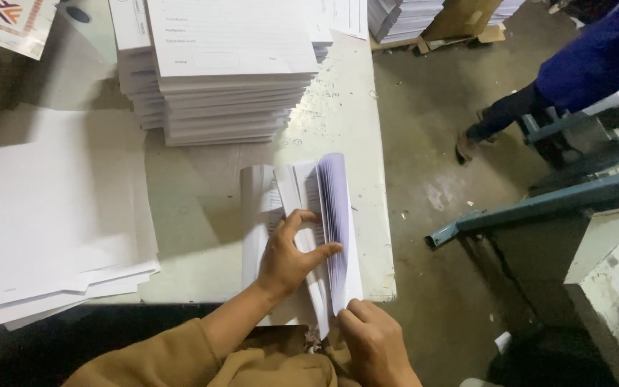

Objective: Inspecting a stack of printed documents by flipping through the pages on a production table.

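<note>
This is a workroom with a grey, dusty floor (431, 107) and a pale bench (202, 215) that is scuffed and marked. On the bench's left side lies a wide, loose pile of blank white sheets (51, 208), and its lower edges hang out over the near edge of the bench. At the far edge, toward the middle, stands a tall stack of printed white pads (227, 79), piled neat and straight. Near the right edge of the bench, close to the near right corner, lies a bundle of white pages (320, 222), fanned open so the thin page edges show like a fan. The left hand (291, 254) lies flat on top of the bundle, fingers spread apart and pressing down, with the thumb reaching to the right into the fanned pages. The bundle sits under this hand and sticks out past it toward the far edge. The right hand (374, 340) is at the bundle's near end, right at the bench's near edge, with its fingers closed on the bottom corner of the pages, pinching them. So the pages run from the right hand's pinch, up under the left hand, and beyond. Both arms wear brown sleeves (180, 358). To the right, off the bench, stands a blue-green metal frame (539, 204), and another person in dark blue clothes (596, 61) stands on the floor near the top right.
</note>
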